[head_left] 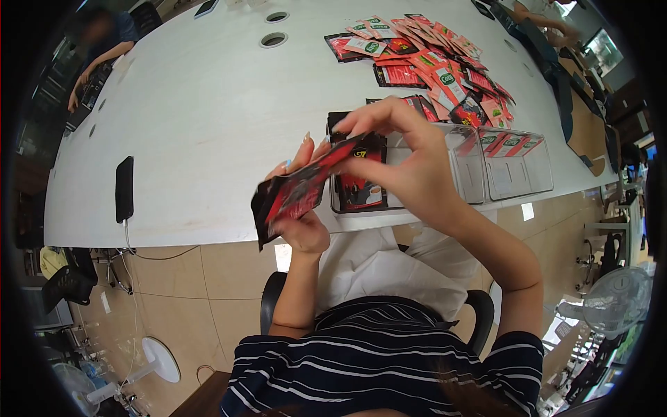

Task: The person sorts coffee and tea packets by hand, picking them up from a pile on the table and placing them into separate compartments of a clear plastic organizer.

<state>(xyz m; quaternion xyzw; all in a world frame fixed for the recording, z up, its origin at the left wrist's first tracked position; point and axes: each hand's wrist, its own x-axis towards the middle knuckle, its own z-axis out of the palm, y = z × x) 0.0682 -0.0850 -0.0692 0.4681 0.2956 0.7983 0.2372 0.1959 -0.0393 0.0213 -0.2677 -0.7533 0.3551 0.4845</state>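
Note:
A black-and-red coffee sachet [299, 191] is held at a tilt above the table's front edge; blur hides whether it is one or a few together. My left hand [308, 233] is closed around its lower left part, thumb in front and fingers behind. With thumb and fingers, my right hand [417, 156] pinches its upper right end. Just beyond, a clear plastic organizer [467, 167] stands at the table edge, partly hidden by my right hand and forearm. Similar coffee sachets [363, 191] lie in its left compartment. Red-and-white packets [513, 144] are in its right compartment.
A heap of red, pink and black sachets [445, 73] spreads behind the organizer. A black phone [124, 189] with a white cable lies on the white table [201, 139] at left. Round cable holes [274, 39] are at the back. Other people sit at the far left and far right.

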